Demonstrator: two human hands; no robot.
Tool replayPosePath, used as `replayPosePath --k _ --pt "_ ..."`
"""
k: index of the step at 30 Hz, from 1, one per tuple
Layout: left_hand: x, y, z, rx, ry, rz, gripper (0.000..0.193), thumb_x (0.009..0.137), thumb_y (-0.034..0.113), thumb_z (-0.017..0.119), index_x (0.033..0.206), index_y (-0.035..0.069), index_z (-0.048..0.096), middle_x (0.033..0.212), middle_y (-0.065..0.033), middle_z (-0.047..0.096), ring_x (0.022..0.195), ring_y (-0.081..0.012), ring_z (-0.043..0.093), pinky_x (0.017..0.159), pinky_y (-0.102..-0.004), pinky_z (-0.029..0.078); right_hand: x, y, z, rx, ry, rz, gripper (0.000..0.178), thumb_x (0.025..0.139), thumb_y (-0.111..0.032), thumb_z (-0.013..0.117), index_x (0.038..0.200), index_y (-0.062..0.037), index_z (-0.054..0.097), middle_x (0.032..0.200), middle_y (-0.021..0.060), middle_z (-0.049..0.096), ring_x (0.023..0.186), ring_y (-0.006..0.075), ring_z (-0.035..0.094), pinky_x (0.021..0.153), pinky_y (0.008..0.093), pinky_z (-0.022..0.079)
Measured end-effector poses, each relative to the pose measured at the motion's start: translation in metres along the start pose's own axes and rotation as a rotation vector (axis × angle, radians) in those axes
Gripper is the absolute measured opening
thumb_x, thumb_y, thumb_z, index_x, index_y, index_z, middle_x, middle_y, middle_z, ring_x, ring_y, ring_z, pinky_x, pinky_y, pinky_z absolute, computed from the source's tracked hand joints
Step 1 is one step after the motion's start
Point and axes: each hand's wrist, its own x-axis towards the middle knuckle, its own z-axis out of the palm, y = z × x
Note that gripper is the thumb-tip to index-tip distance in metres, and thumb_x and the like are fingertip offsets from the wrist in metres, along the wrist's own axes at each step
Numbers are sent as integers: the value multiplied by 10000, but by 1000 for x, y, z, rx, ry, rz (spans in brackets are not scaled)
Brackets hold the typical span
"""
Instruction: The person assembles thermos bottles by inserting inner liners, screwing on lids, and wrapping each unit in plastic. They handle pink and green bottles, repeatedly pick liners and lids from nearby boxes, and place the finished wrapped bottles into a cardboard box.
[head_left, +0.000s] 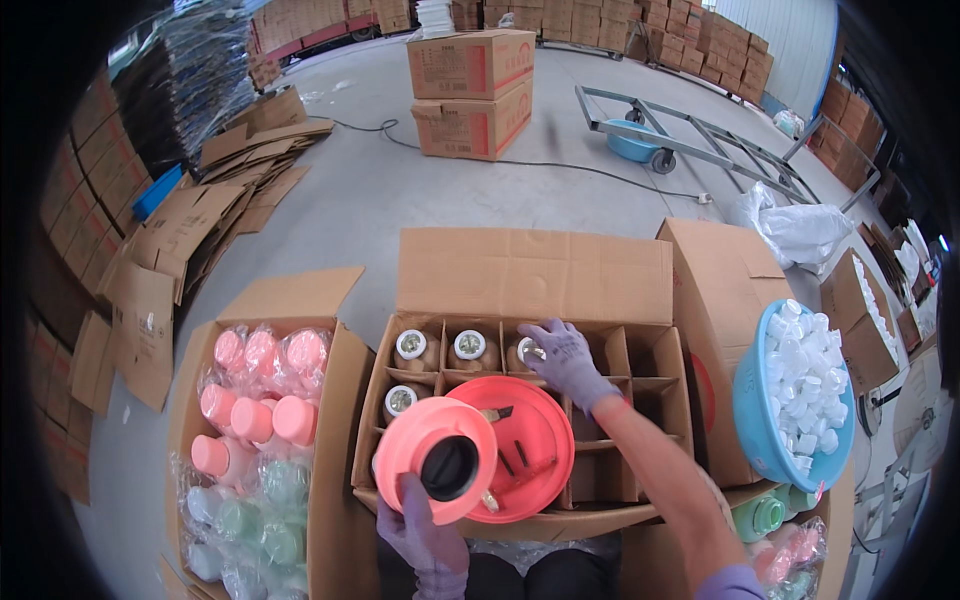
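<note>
Left hand: purple-gloved left hand [425, 545], fingers grasping the lower edge of a pink round plastic piece with a black-lined opening [425, 425], held tilted above the carton's near-left part.
Dish: shallow round red plastic dish [553, 425], resting over the compartments, partly behind the pink piece; small bits lie in it.
Carton: open brown cardboard carton with dividers [535, 262], white-rimmed round containers standing in some compartments.
Right hand: purple-gloved right hand [570, 365], fingers over a white-rimmed round container [526, 350] in the back row; cannot tell whether they grip it.
Left side: open box of plastic-wrapped pink and green bottles [328, 455].
Right side: round blue plastic basin [750, 425] heaped with small white plastic caps [806, 375].
Floor beyond: two stacked closed brown cartons [465, 95]; grey metal cart frame [700, 150].
</note>
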Motion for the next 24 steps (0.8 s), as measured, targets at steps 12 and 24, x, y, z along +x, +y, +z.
replayPosePath --k 12,24 --pt "0 -40 -28 481 -296 452 492 1006 253 582 1390 -18 436 1279 -168 600 1144 -285 620 977 -387 518 4 18 -37 77 88 -106 567 784 -281 763 1311 -208 567 1110 180 565 1061 374 568 909 478 476" --pt "-38 17 5 39 -871 138 510 949 241 599 1389 48 426 1330 -134 560 1192 -280 580 1055 -413 470 -183 -140 -230 128 463 -760 797 699 -530 811 1317 -108 537 1235 146 506 1138 355 539 1096 630 314"
